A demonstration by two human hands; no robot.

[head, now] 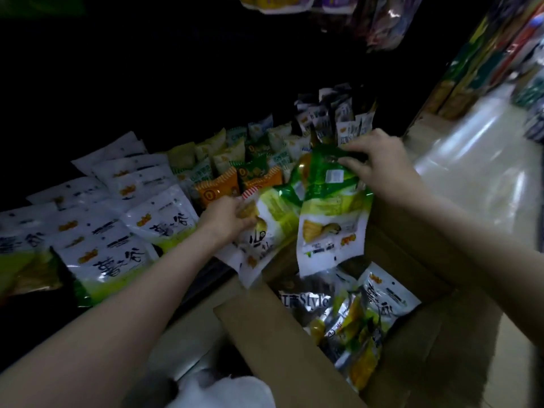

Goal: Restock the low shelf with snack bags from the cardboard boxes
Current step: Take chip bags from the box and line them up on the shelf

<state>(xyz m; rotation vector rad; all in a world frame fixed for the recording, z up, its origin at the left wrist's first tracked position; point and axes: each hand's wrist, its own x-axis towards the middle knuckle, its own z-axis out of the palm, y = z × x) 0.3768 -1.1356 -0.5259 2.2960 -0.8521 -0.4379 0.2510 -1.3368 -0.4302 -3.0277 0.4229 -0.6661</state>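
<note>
**Two bags lifted from the box, heading for the shelf**

Head camera: The left hand (226,219) has its fingers curled round the upper part of a white and green snack bag (259,240), which hangs tilted over the gap between the shelf edge and the cardboard box (294,343). The right hand (379,163) pinches the green top of a second bag (329,231), held upright above the open box; the two bags overlap in the middle. More bags (353,313) lie loose inside the box. On the low shelf (206,269), rows of matching white bags (117,254) lie at the left, and small orange and green packets (223,187) stand just behind the left hand, with dark packets at the back right. The shelf is dim and its far side cannot be made out.

To do this step well, I would judge it best to part the two bags first, so neither drags the other. The left bag should go face up beside the matching white rows, overlapping like its neighbours. It should stay clear of the small packets behind, which look easy to topple. The soft bags likely crush, so a light grip near the sealed top seems wise. The right bag can follow into the same row.
</note>
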